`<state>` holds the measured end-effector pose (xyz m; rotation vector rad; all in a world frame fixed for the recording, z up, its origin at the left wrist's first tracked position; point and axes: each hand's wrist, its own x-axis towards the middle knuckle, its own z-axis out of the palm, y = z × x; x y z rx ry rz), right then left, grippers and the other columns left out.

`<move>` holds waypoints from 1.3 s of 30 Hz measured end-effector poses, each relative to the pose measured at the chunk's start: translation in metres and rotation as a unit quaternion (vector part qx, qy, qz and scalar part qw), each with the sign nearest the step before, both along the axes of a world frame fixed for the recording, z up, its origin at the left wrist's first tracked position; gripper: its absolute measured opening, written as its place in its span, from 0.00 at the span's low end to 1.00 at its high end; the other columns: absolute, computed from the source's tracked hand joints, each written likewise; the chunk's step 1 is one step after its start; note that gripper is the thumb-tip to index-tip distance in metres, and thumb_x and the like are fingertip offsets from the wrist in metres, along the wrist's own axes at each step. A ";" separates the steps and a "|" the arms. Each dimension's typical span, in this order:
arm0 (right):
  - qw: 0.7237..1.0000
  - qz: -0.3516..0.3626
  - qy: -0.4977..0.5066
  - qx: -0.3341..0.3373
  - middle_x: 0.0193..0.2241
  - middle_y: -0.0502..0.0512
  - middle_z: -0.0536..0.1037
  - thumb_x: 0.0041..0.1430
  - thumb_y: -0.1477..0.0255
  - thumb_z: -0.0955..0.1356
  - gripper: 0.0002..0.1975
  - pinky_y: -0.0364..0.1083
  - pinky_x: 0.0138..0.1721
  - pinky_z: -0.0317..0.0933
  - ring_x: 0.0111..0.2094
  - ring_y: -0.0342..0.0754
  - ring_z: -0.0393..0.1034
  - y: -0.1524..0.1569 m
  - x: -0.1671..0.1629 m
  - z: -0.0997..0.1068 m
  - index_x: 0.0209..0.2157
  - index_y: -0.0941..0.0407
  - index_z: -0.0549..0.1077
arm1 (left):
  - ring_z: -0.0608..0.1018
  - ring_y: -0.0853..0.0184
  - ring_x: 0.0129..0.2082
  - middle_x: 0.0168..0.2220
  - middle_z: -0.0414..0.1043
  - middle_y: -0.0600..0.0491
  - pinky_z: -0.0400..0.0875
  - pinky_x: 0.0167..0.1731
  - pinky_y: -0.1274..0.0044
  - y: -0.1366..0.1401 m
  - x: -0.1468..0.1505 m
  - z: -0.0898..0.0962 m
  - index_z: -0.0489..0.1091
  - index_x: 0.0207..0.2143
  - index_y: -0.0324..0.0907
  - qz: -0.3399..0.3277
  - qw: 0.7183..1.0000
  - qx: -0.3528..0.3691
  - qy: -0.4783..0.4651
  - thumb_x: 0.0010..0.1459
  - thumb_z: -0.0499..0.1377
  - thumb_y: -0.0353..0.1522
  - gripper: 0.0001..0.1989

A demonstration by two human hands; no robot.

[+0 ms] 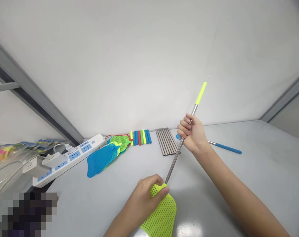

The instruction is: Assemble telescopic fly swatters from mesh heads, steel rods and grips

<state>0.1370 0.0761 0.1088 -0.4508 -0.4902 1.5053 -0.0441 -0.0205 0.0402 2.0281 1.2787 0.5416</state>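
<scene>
Held slantwise over the grey table is a fly swatter with a perforated yellow-green head [161, 214], a metal rod [173, 164] and a yellow grip [201, 93] at its upper end. My left hand [149, 194] pinches the neck of the head between thumb and fingers, where the rod meets it. Higher up, my right hand [192, 133] is closed in a fist around the rod, just below the yellow grip. Behind my right hand lies another swatter with a blue grip [228, 148], its middle part hidden by the hand.
Several metal rods [166, 141] lie side by side near the wall. Left of them is a row of coloured grips [140, 137], then a pile of blue, yellow and green swatter heads [103, 158]. A white power strip [72, 158] with plugs borders the left side.
</scene>
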 end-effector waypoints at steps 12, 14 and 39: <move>0.999 0.047 0.016 -0.016 0.10 0.40 0.42 0.48 0.71 0.62 0.17 0.37 0.09 0.36 0.11 0.35 0.36 0.002 -0.009 -0.010 0.15 0.56 0.46 | 0.59 0.70 0.22 0.18 0.55 0.58 0.51 0.30 0.73 -0.015 0.016 -0.024 0.48 0.18 0.41 0.048 0.989 0.132 0.051 0.56 0.41 0.30 0.13; 0.998 0.055 0.022 -0.013 0.10 0.40 0.42 0.49 0.71 0.62 0.18 0.37 0.09 0.36 0.11 0.36 0.36 0.001 -0.010 -0.010 0.15 0.56 0.46 | 0.59 0.70 0.22 0.17 0.54 0.58 0.50 0.30 0.73 -0.016 0.016 -0.025 0.48 0.18 0.41 0.064 0.986 0.146 0.048 0.56 0.41 0.30 0.13; 0.988 0.113 0.088 0.051 0.10 0.41 0.40 0.52 0.68 0.59 0.20 0.38 0.11 0.36 0.12 0.38 0.32 0.005 -0.012 -0.033 0.15 0.56 0.44 | 0.59 0.71 0.20 0.17 0.49 0.59 0.53 0.30 0.73 -0.014 0.010 -0.018 0.50 0.18 0.41 0.081 0.991 0.096 0.034 0.57 0.39 0.32 0.15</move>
